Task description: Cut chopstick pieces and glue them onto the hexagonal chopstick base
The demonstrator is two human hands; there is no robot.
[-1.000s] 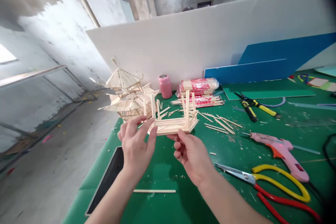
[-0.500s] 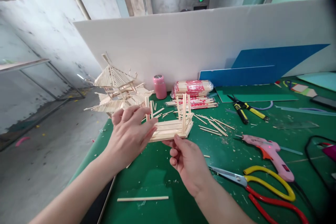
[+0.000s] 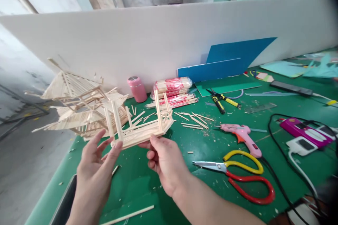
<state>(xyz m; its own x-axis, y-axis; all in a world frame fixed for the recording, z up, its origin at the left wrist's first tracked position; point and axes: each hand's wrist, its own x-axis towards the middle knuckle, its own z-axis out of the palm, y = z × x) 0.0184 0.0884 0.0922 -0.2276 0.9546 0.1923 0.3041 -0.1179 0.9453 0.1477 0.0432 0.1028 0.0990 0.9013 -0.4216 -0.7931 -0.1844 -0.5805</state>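
A small frame of pale wooden sticks (image 3: pixel 144 133), with several upright posts on a flat base, is held above the green table. My right hand (image 3: pixel 163 158) pinches the front edge of its base between thumb and fingers. At the base's left end is my left hand (image 3: pixel 99 161), its fingers curved apart and the thumb tip close to the corner. Whether that thumb bears on the wood is hard to tell. Behind and to the left stands a larger tiered stick model (image 3: pixel 71 88) with sloping roofs.
Loose sticks (image 3: pixel 196 121) and wrapped stick bundles (image 3: pixel 173 88) lie behind, beside a pink bottle (image 3: pixel 137 89). To the right are pliers (image 3: pixel 221 102), a pink glue gun (image 3: pixel 245 135), large scissors (image 3: pixel 227 168) and a purple power strip (image 3: pixel 303 132) with cables.
The view has swung to the right. My left hand has dropped from over the frame to its left end, uncovering the left posts. My right hand keeps its pinch on the base.
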